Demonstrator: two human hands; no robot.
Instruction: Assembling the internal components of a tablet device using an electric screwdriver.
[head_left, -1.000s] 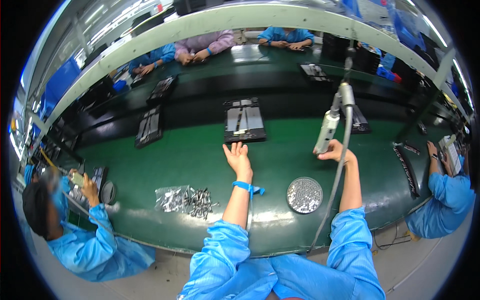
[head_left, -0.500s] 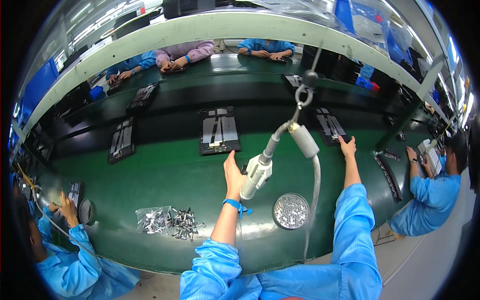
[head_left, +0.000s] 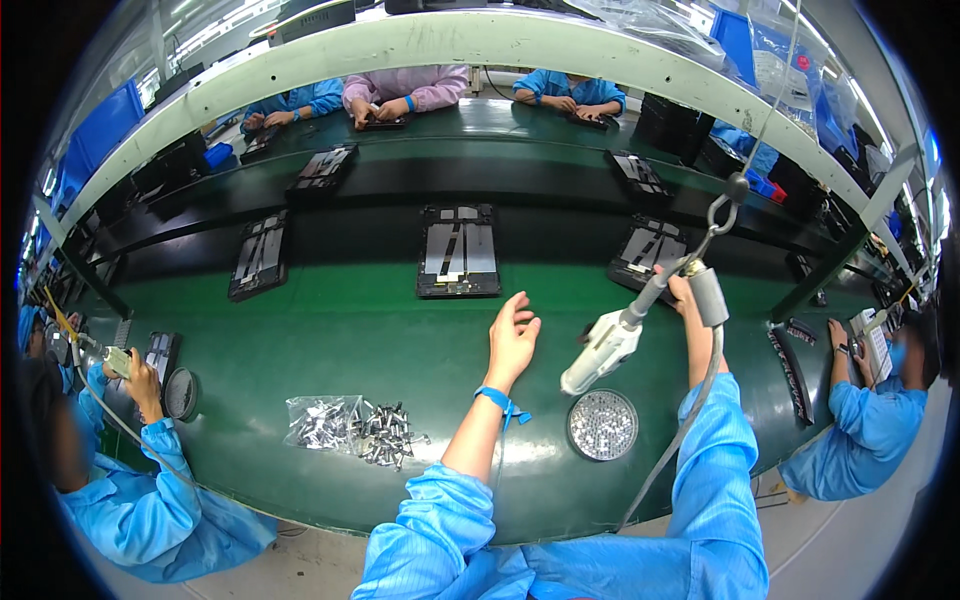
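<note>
My left hand (head_left: pixel 513 342), a blue wrist strap below it, hovers over the green bench with loosely bent, spread fingers and holds nothing. My right hand (head_left: pixel 684 292) reaches farther out and grips the near right edge of an opened tablet (head_left: pixel 645 248); the hanging cable covers some of its fingers. Between my hands a pale power screwdriver (head_left: pixel 603 352) dangles at a slant, touched by neither. Another opened tablet (head_left: pixel 460 252), its inside showing, lies straight ahead beyond my left hand. Below the screwdriver sits a round dish (head_left: pixel 602 425) of small shiny parts.
A clear bag (head_left: pixel 325 422) and a loose pile of small metal parts (head_left: pixel 390 435) lie left of my left forearm. More opened tablets (head_left: pixel 258 256) rest on the dark line. Co-workers sit at both sides and opposite. A pale beam (head_left: pixel 450 38) crosses overhead.
My left hand has come away from the middle tablet and the screwdriver. The screwdriver has swung right. The right-hand tablet has slid left with my right hand at its edge. The view has shifted slightly.
</note>
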